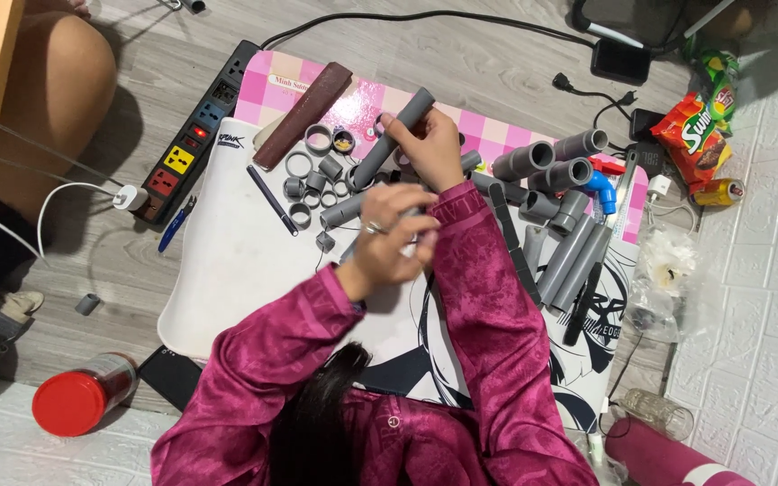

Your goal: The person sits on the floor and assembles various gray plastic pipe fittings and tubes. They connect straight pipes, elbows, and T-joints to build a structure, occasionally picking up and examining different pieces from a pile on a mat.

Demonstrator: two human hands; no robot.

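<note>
The right hand (432, 144) grips a grey pipe (395, 135) slanting over loose grey pipe rings (315, 171). The left hand (389, 241) is clenched around the pipe's lower end, above the white mat (236, 261).

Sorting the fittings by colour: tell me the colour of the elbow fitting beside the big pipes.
Blue: the elbow fitting shows clearly in the head view.

The grey wood floor (497, 67) carries a pink checked table (515, 126) with a white printed mat (236, 261) over it. On the mat lie short grey rings (310, 166), a dark pen (272, 200) and long grey pipes (574, 256); wider pipe pieces (551, 162) and a blue elbow (601, 187) sit at the far edge. On the floor beside the table lie a black power strip (195, 135), a red-capped jar (83, 396), a snack bag (695, 135) and a can (718, 191).
</note>
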